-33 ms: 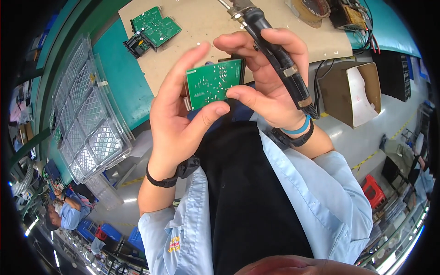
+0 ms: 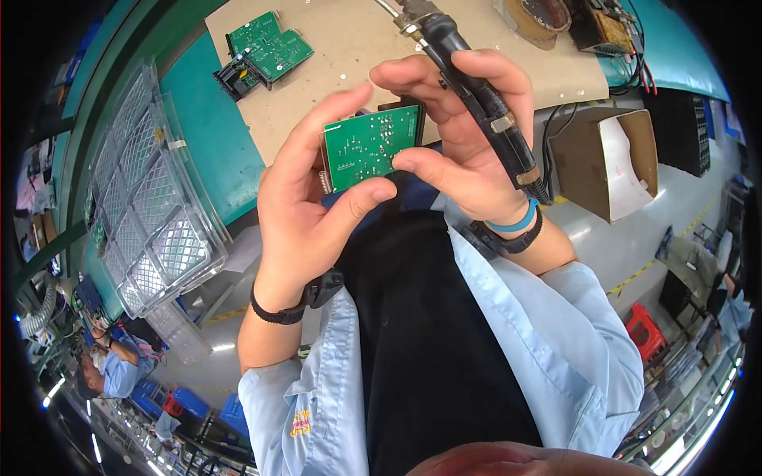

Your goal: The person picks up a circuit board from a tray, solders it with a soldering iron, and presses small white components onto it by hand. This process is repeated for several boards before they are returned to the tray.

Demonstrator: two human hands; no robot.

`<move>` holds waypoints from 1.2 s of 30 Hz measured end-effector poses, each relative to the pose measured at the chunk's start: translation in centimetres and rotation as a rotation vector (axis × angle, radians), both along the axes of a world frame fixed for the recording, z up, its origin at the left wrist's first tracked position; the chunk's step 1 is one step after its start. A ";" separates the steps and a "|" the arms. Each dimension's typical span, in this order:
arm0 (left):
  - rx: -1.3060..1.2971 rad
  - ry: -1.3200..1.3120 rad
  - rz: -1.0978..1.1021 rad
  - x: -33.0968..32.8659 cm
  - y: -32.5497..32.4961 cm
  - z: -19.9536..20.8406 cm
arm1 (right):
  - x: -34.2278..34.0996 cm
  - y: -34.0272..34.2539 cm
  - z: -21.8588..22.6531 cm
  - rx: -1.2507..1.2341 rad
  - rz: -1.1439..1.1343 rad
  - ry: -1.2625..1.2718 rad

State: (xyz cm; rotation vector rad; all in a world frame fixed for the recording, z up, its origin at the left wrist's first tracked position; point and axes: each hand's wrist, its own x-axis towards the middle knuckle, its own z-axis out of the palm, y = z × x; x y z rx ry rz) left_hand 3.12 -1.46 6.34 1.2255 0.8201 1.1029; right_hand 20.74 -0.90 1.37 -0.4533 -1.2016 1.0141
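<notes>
A green circuit board (image 2: 369, 147) with solder points on its near face is held up between both hands. My left hand (image 2: 298, 190) grips its left side, thumb at the lower edge and fingers behind. A small metal coil spring (image 2: 325, 182) shows at that side. My right hand (image 2: 468, 155) pinches the board's right side with the thumb in front. Across the same hand, under the index finger, lies a black soldering iron (image 2: 484, 103), its metal end toward the far edge of the view. The parts behind the board are mostly hidden.
More green circuit boards (image 2: 270, 47) lie on the brown work sheet (image 2: 341, 40). Clear plastic trays (image 2: 155, 214) stand at left. A round, stained container (image 2: 536, 20) sits at far right, above a cardboard box (image 2: 587, 163) and black crate (image 2: 683, 131). Another person (image 2: 123, 369) is at lower left.
My left fingers have shifted slightly to the right behind the board, and the coil spring at its left side shows more clearly. My right hand and the soldering iron stay in place.
</notes>
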 end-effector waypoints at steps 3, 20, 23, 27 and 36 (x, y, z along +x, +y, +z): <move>0.135 0.179 -0.079 -1.7 0.2 -0.7 | -0.3 -0.2 0.0 -0.009 -0.004 -0.009; 0.156 0.231 0.231 -5.4 0.0 -1.6 | -0.3 -4.5 0.4 0.061 -0.250 -0.335; 0.135 0.205 0.191 -5.7 -0.2 -1.8 | -1.0 -5.1 0.2 -0.022 -0.249 -0.289; 0.153 0.187 0.197 -6.0 -0.2 -1.9 | -1.7 -5.4 0.2 -0.083 -0.267 -0.257; 0.153 0.155 0.179 -6.4 -0.4 -2.6 | -2.2 -5.8 0.2 -0.133 -0.279 -0.262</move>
